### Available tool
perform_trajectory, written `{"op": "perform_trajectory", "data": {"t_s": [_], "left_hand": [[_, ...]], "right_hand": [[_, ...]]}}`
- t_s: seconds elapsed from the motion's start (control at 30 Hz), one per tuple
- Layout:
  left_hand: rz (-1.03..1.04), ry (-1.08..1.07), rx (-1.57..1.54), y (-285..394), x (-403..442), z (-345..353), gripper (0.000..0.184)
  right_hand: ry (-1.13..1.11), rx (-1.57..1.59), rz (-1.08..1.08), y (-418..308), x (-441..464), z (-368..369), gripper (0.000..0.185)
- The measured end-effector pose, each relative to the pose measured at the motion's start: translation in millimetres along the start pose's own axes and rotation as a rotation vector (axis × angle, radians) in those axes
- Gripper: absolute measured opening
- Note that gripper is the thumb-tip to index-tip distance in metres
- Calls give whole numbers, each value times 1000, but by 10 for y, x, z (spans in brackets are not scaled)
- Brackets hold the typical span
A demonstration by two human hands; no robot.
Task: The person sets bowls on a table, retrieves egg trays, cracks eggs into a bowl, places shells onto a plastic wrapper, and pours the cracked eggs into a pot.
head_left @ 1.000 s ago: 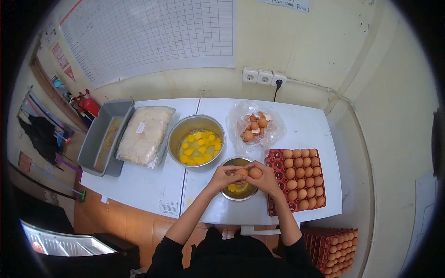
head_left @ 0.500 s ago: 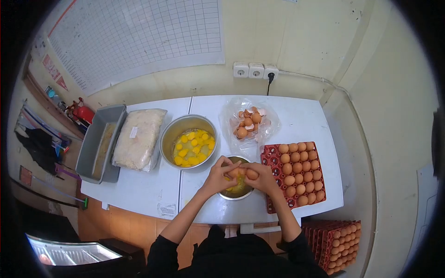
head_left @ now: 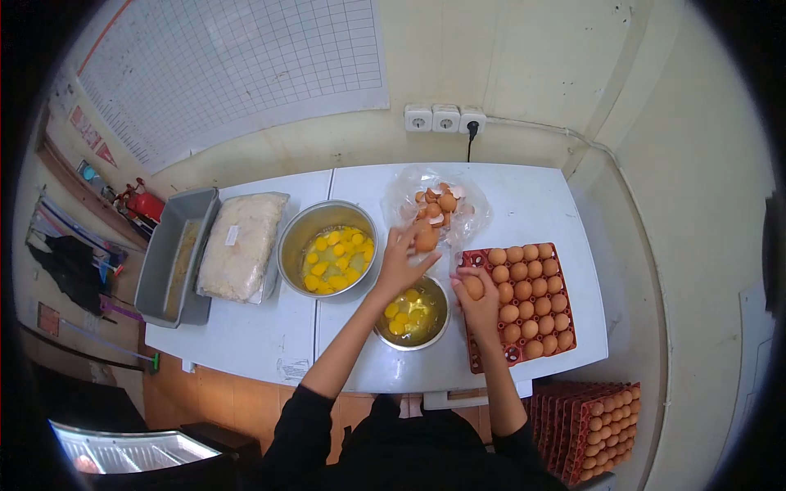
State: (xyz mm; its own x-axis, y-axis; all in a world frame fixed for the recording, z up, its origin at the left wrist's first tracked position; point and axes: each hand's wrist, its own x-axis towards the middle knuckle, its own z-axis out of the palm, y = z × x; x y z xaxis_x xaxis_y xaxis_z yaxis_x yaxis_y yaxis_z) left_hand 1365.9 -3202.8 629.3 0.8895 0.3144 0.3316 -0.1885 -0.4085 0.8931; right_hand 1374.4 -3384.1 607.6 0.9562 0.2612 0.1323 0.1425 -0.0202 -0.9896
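Observation:
My left hand reaches to the front of a clear plastic bag, its thumb and fingers spread. A brown eggshell is right at its fingertips; I cannot tell whether they touch it. Other broken eggshells are heaped in the bag. My right hand is closed around a whole brown egg, between a small metal bowl and the egg tray. Several yolks with clear whites lie in this bowl, below and between my hands.
A red tray of brown eggs stands right. Left are a large metal pot with many yolks, a bagged pale crumbly product and a grey bin. Stacked egg trays stand below the table's right end.
My hands have parted from above the small bowl. The left moved up to the bag with eggshell, and the right moved right with a whole egg.

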Motion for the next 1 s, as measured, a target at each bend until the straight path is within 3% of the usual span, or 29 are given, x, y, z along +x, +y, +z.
{"op": "perform_trajectory", "data": {"t_s": [0.03,0.1,0.17,0.23,0.33,0.4,0.57,0.7,0.77,0.9,1.0], "left_hand": [[-2,1,2,68,62,-18,48],[167,21,259,177,141,-39,46],[5,41,471,115,-222,-150,42],[-124,57,744,-150,-843,-299,50],[-254,158,719,-438,-1453,-396,61],[-907,-79,-614,-475,-1463,-374,75],[-897,-84,-676,-376,-1320,-451,80],[-918,-166,-735,98,-1234,-751,78],[-917,-101,-748,436,-1153,-946,71],[-871,-23,-585,722,-1016,-1452,69],[-836,86,-370,855,-839,-1795,71]], "right_hand": [[51,-193,-119,30,21,-72,26],[26,-272,-96,60,-16,-154,27],[-124,-490,-8,17,-78,-194,31],[-127,-520,16,147,-116,-187,34],[-164,-503,44,298,-133,-114,37],[-203,-466,35,315,-157,-101,38],[-140,-563,56,186,-181,-363,38],[-167,-579,38,8,-175,-689,36],[-251,-997,-190,-48,-75,-725,42],[-458,-1076,-297,19,126,-751,46],[-473,-1093,-322,-21,145,-692,42]]}}
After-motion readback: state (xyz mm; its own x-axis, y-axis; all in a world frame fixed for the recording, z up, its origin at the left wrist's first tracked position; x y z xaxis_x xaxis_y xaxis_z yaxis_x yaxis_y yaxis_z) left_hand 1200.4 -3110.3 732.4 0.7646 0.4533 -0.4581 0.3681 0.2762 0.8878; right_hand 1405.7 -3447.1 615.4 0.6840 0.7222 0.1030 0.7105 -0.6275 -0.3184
